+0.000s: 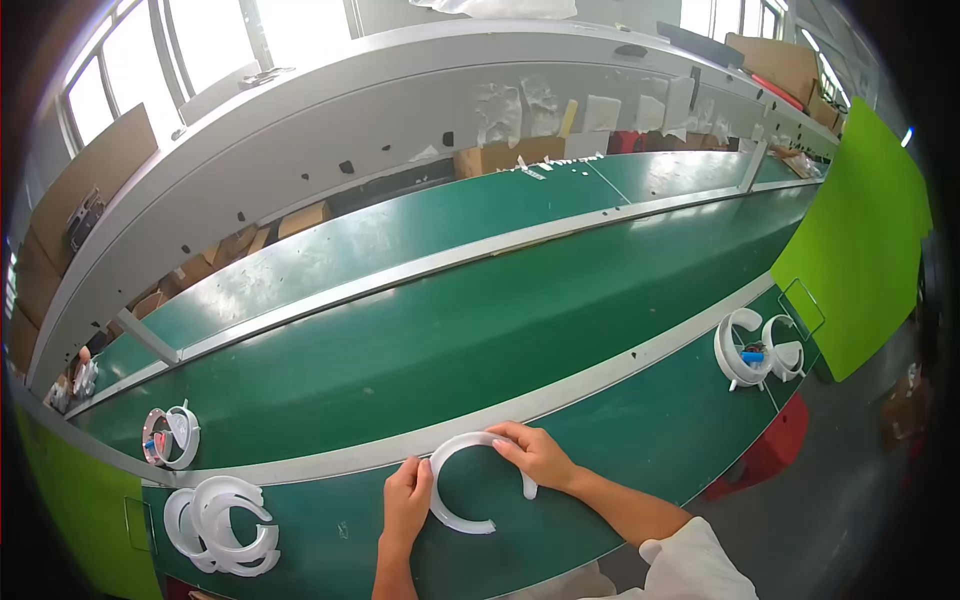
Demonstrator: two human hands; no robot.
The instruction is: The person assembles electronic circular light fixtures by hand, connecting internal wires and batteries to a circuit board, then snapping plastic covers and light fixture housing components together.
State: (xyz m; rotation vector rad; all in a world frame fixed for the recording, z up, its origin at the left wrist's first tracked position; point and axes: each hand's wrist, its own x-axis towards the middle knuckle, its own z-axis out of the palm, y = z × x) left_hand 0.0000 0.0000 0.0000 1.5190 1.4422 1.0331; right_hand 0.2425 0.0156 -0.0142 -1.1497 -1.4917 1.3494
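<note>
A white C-shaped ring (446, 505) with a gap at its lower right is held just above the green worktop (345, 530). Pinched on its left side is my left hand (406, 497), fingers closed. At the ring's upper right, my right hand (535, 455) grips it between thumb and fingers. To the left lies a loose pile of similar white curved pieces (225, 530), overlapping one another. What sits on the ring's underside is hidden.
White round housings with blue and red parts rest at far left (171, 437) and right (742, 352). A pale metal rail (590, 385) separates the worktop from a green conveyor belt (480, 340). Bright green panels (855, 250) flank both ends; a red bin (760, 450) stands below right.
</note>
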